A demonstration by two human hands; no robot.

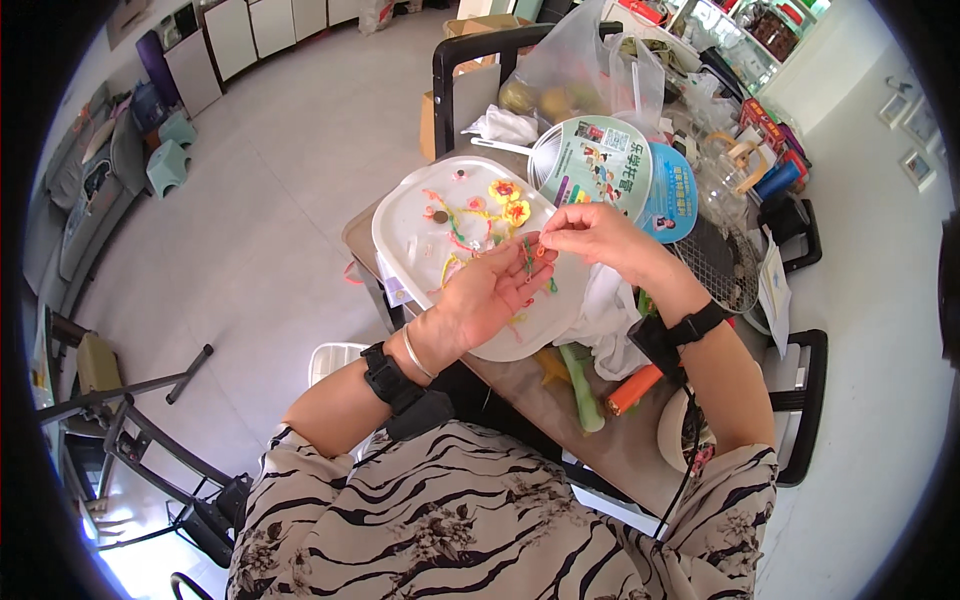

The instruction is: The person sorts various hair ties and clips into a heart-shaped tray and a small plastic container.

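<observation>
My left hand [490, 290] is palm up over a white tray [400, 245], its fingers slightly bent. A thin strand of small coloured links [530, 262], green and orange, lies across its fingers. Fingers pinched, my right hand [598, 236] meets the left fingertips at an orange end of this strand; its exact grip is too small to make out. Beyond my hands on the tray are yellow flowers with red centres [508, 202], a small dark round piece [440, 216] and several loose coloured strands and bits.
A round printed fan [605, 165] and a blue one [672, 195] lie past the tray. To the right are a white cloth [605, 325], an orange tube [634, 389], a wire-mesh rack [722, 268] and a bowl [678, 432]. A black chair back [490, 48] stands at the far edge.
</observation>
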